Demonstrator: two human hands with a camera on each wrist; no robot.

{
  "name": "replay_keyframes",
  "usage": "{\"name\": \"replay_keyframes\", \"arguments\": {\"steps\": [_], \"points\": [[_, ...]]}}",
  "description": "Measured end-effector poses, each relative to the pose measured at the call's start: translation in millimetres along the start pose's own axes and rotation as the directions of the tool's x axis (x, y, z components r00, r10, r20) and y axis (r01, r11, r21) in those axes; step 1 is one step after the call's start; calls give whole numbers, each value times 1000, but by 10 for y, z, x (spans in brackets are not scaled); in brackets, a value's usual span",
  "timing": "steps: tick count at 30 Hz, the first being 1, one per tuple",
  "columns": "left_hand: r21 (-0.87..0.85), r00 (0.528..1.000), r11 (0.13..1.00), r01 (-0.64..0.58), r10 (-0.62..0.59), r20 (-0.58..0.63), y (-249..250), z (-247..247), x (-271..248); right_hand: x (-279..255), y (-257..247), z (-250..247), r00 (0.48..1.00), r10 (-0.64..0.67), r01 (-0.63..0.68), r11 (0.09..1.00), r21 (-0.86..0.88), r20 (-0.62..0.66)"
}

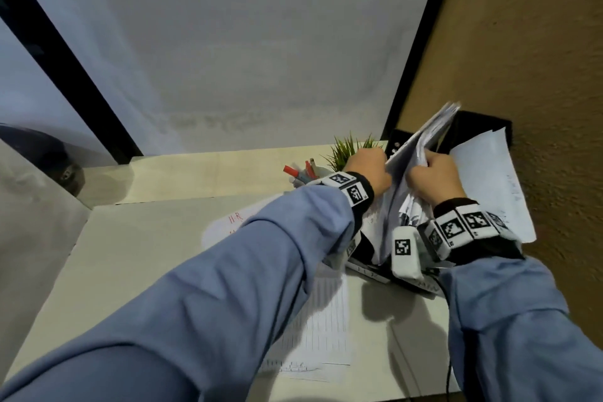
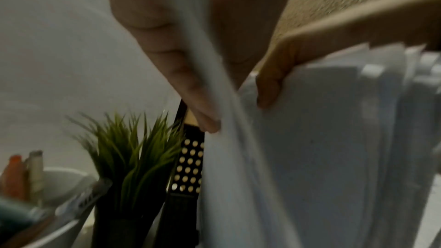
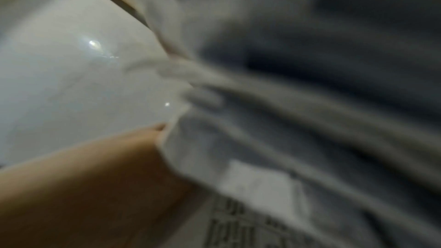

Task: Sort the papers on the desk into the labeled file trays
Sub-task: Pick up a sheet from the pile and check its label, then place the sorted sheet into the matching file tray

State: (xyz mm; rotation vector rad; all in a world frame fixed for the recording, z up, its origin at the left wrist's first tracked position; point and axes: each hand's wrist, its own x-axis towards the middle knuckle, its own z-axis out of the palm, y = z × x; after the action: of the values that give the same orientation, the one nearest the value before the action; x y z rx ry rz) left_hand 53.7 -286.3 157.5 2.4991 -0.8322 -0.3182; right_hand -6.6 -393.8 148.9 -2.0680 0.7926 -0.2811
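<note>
- The left hand (image 1: 368, 170) grips the left side of a bundle of papers (image 1: 421, 137); in the left wrist view its fingers (image 2: 190, 90) lie straight along one sheet, thumb on the other side.
- The right hand (image 1: 434, 176) has its fingers curled into the bundle's right side, pinching sheets.
- The bundle stands tilted in the black file trays (image 1: 479, 127) at the far right of the desk (image 1: 137, 245), against the tan wall (image 1: 538, 75).
- More papers lie flat on the desk: a printed sheet (image 1: 319, 330) near the left sleeve (image 1: 228, 271).
- A green plant (image 1: 349, 147) and a white pen cup (image 1: 310, 173) stand just left of the trays.
</note>
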Motion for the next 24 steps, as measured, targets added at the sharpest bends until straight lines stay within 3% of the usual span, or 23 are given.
{"name": "replay_keyframes", "arguments": {"steps": [3, 6, 12, 14, 15, 17, 18, 19, 20, 22, 24], "points": [[-56, 991, 997, 61, -53, 120, -35, 278, 86, -2, 79, 134, 1000, 12, -16, 988, -153, -26], [-69, 975, 994, 82, -66, 213, -105, 499, 72, -70, 230, 305, 998, 68, -70, 984, -162, -13], [-241, 991, 967, 84, -55, 125, -241, 492, -89, -71, 330, 348, 1000, 24, -26, 994, -104, -17], [-472, 992, 872, 129, -106, 73, -397, 416, -196, -153, 251, 306, 997, -70, 69, 997, -43, -32], [-623, 984, 763, 172, -160, 75, -509, 375, -269, -236, 195, 291, 991, -130, 132, 991, 32, -40], [-815, 950, 527, 240, -299, 87, -842, 340, -465, -504, 75, 299, 970, -243, 243, 947, 211, -29], [-835, 924, 478, 274, -371, 91, -1058, 361, -591, -652, 48, 346, 951, -309, 296, 916, 272, 5], [-823, 890, 471, 318, -448, 87, -1278, 401, -732, -805, 45, 425, 927, -370, 339, 894, 294, 57], [-763, 849, 519, 384, -523, 72, -1517, 461, -869, -947, 74, 530, 905, -409, 362, 884, 295, 115], [-477, 767, 662, 578, -640, 41, -1991, 600, -1181, -1178, 211, 804, 872, -423, 361, 895, 262, 245], [-239, 686, 655, 717, -725, 71, -2307, 708, -1508, -1322, 431, 1115, 846, -359, 328, 933, 147, 393]]}}
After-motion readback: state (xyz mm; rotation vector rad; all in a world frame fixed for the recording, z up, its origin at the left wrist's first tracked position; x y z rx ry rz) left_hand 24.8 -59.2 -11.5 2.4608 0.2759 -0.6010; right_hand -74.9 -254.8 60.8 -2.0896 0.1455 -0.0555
